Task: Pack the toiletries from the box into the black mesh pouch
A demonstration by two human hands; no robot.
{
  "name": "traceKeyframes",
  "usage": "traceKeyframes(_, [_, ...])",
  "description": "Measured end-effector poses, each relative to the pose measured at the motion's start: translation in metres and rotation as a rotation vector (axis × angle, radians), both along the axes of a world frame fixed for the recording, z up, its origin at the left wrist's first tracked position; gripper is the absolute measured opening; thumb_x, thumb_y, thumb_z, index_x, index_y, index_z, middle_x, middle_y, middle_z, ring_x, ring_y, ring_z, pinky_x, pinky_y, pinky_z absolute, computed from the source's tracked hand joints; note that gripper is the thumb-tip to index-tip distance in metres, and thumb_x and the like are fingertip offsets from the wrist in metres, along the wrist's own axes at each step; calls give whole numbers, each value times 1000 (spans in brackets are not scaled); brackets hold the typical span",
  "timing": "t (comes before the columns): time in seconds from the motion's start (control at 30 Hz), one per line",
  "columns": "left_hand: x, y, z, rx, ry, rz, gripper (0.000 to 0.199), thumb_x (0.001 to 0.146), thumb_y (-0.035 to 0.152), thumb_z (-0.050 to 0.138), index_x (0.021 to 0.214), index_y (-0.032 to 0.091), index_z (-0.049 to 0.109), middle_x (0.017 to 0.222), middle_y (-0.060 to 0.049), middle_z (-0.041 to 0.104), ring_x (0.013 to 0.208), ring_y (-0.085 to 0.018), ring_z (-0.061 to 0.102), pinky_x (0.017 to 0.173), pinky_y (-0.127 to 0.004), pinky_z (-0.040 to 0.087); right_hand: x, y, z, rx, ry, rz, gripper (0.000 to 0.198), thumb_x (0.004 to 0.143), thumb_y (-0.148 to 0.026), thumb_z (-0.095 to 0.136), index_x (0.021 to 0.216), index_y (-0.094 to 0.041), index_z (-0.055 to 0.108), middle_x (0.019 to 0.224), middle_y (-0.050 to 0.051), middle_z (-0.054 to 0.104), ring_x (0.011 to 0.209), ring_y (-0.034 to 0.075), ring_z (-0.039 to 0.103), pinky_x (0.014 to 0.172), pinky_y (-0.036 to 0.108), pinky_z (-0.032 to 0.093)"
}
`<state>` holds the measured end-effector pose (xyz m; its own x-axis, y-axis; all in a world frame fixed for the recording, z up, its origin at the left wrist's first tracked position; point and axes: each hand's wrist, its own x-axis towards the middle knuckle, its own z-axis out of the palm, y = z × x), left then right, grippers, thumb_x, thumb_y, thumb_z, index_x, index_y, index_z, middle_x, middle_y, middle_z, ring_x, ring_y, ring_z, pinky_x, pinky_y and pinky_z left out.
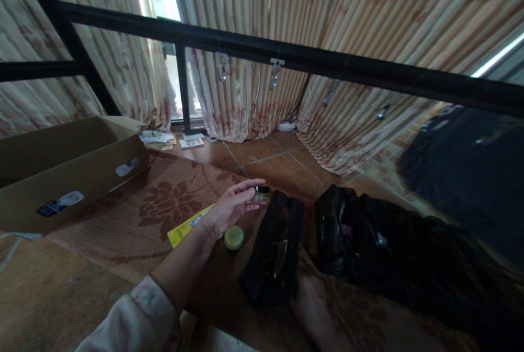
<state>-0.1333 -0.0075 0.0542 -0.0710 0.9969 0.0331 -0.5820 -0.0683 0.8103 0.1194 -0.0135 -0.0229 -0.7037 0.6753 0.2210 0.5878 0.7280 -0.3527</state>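
Observation:
Pinched between the fingers of my left hand (233,206) is a small jar (262,195) with a black lid. It is just left of the far end of a black pouch (258,278), whose top is open and which has a metallic zip or trim inside. My right hand (309,294) grips the pouch's right side near its close end, with the fingertips partly hidden. Under my left wrist lies a yellow packet (180,233), and a round tin with a pale green lid (234,237) rests beside it on the patterned mat (164,204).
A long cardboard box (90,177) stands open at the left. Black plastic bags (393,248) are heaped at the right. A black metal rail (245,41) with hanging clips crosses before striped curtains (262,8). Papers (158,138) lie on the tiled floor.

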Motion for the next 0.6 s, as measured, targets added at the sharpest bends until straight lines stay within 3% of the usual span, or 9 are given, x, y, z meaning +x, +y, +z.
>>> traceKeyframes(0.17, [-1,-1,2,0,34,8,40,73,26,73,112,19,65,108,-8,68,87,-16,66,74,-24,48,-1,0,3,-14,25,8,49,79,-5,45,125,-18,57,127,9,59,116,23,55,99,38,47])
traceKeyframes(0.27, [-6,-1,4,18,180,27,42,70,24,74,111,18,66,112,-8,66,95,-18,63,81,-28,47,-2,0,7,-20,18,12,49,80,-6,45,127,-18,56,127,9,60,119,23,53,100,39,46])
traceKeyframes(0.37, [-14,0,0,21,483,84,43,66,21,75,107,17,67,109,-7,67,97,-20,61,88,-32,44,-2,-1,11,-14,42,17,47,81,-7,46,125,-18,58,126,8,61,117,23,55,102,42,45])
traceKeyframes(0.6, [-21,2,-20,-24,1309,133,35,59,12,65,93,21,68,86,-3,66,81,-21,59,75,-30,43,-3,-3,8,-28,35,-18,47,79,-5,47,124,-17,58,127,9,60,112,22,57,99,38,47])
